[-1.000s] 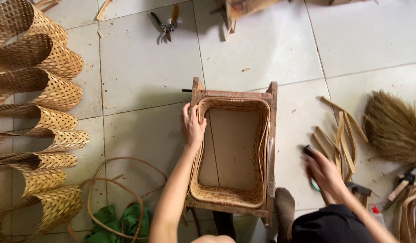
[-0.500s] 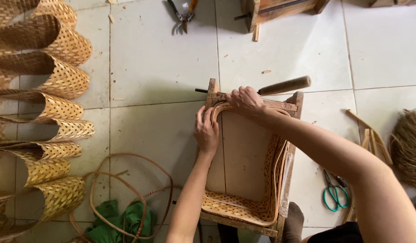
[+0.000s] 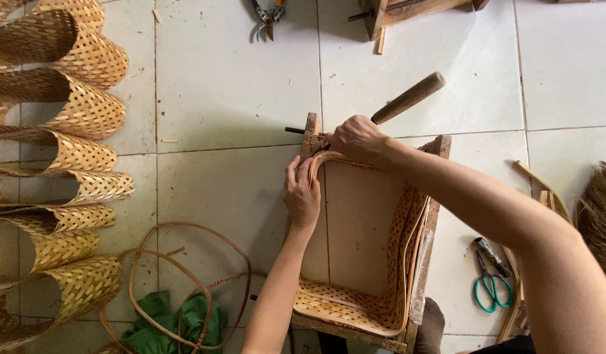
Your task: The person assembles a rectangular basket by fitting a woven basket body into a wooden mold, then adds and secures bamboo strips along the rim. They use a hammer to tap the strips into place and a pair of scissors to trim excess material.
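Note:
A woven bamboo basket [image 3: 388, 275] sits inside a rectangular wooden mould frame [image 3: 424, 262] on the tiled floor. My left hand [image 3: 302, 195] presses flat against the frame's left side, fingers on the basket's curved rim strip [image 3: 319, 160]. My right hand [image 3: 355, 139] grips a tool with a round wooden handle [image 3: 408, 98] at the frame's far left corner. The tool's working end is hidden under my fingers.
A row of woven bamboo pieces [image 3: 67, 164] lies along the left. Rattan loops [image 3: 185, 275] and a green cloth [image 3: 165, 321] sit bottom left. Green-handled scissors [image 3: 490, 282] lie right of the frame, pliers [image 3: 269, 14] at the top, a brush [image 3: 601, 210] far right.
My right hand came from the floor on the right, picked up the wooden-handled tool and brought it to the frame's far corner. My left hand stayed on the rim.

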Motion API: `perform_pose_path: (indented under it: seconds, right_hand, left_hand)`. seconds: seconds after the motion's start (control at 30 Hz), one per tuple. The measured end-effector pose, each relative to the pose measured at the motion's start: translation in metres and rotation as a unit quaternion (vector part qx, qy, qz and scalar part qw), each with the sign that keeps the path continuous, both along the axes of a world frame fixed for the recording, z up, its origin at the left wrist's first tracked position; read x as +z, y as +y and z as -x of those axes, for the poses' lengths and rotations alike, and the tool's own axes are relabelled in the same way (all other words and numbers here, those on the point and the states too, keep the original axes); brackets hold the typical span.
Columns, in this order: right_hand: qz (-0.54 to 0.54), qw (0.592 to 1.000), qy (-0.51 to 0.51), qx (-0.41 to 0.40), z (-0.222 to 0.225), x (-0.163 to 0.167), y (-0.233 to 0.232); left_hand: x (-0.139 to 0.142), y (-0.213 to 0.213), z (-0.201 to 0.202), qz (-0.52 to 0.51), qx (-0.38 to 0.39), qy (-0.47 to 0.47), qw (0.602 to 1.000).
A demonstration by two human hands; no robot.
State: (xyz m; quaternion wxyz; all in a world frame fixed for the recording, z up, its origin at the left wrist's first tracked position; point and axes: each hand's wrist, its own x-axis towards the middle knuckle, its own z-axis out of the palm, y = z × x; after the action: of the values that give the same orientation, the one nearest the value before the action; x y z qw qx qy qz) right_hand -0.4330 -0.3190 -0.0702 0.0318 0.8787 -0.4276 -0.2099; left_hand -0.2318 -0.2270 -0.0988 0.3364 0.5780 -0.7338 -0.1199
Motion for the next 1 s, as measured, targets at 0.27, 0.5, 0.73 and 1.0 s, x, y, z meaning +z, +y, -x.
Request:
perform_pose_path:
  seconds: [0.27, 0.5, 0.73, 1.0]
  right_hand:
    - [-0.002, 0.992, -0.123, 0.015, 0.021, -0.012, -0.010]
    - [-0.015, 0.981, -0.191, 0.002, 0.024, -0.013, -0.012]
    - [-0.061, 0.977, -0.202, -0.008, 0.027, -0.009, -0.022]
    - [0.097, 0.994, 0.010, 0.054, -0.020, -0.007, 0.012]
  left_hand:
    - [-0.005, 0.002, -0.003, -0.002, -0.005, -0.005, 1.000]
    - [-0.020, -0.002, -0.003, -0.039, 0.004, -0.007, 0.999]
    - [-0.017, 0.001, -0.004, -0.024, 0.007, 0.010, 1.000]
    - [-0.017, -0.004, 0.000, 0.030, 0.021, 0.020, 0.999]
